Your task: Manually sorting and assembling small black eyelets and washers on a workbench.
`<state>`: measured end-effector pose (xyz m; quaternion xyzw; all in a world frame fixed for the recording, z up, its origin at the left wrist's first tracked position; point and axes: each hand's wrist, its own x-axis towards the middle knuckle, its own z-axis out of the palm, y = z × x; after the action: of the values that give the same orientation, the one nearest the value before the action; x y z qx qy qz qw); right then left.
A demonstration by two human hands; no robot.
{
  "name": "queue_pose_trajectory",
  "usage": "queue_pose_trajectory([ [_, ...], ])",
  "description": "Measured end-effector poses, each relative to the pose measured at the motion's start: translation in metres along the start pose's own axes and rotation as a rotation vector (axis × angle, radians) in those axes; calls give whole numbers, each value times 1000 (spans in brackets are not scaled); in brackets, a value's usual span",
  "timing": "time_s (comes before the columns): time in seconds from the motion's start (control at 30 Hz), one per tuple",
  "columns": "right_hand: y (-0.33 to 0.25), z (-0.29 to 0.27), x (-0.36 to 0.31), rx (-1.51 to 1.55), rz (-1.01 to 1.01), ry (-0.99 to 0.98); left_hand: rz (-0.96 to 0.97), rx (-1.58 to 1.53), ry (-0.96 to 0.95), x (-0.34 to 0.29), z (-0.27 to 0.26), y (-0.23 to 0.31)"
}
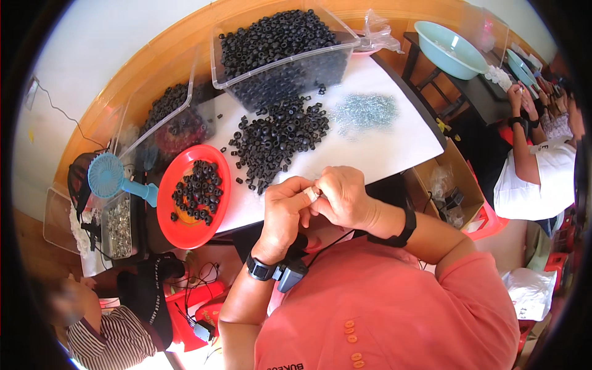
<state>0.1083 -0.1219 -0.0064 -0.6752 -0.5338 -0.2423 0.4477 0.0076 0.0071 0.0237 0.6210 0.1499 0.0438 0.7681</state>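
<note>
Close together over the table's near edge, my left hand (285, 206) and my right hand (343, 196) meet at the fingertips. Both are closed in a pinch. A white wrap or strip (311, 194) shows at the left thumb tip. What the fingertips hold is too small and covered to name. Just beyond my hands lies a loose heap of small black plastic parts (277, 135), like caps or cord stoppers. To its right, small shiny clear or silvery pieces (365, 113) spread on the white table covering (404, 145). A red plate (165, 213) at the left holds more black parts.
A large clear bin (280, 58) full of black parts stands at the back; another clear bin (126, 132) is to its left. A blue handheld fan (106, 176) lies beside the red plate. Right are a cardboard box (472, 179), a pale blue basin (453, 52) and another person (530, 179).
</note>
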Motion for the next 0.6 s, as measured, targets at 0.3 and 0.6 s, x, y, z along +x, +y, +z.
queue_pose_trajectory([
  [0.3,-3,-4,-1,45,19,-80,-43,-32,35,-6,4,5],
  [0.6,10,-42,28,-83,-79,-205,123,137,385,-38,-36,34],
])
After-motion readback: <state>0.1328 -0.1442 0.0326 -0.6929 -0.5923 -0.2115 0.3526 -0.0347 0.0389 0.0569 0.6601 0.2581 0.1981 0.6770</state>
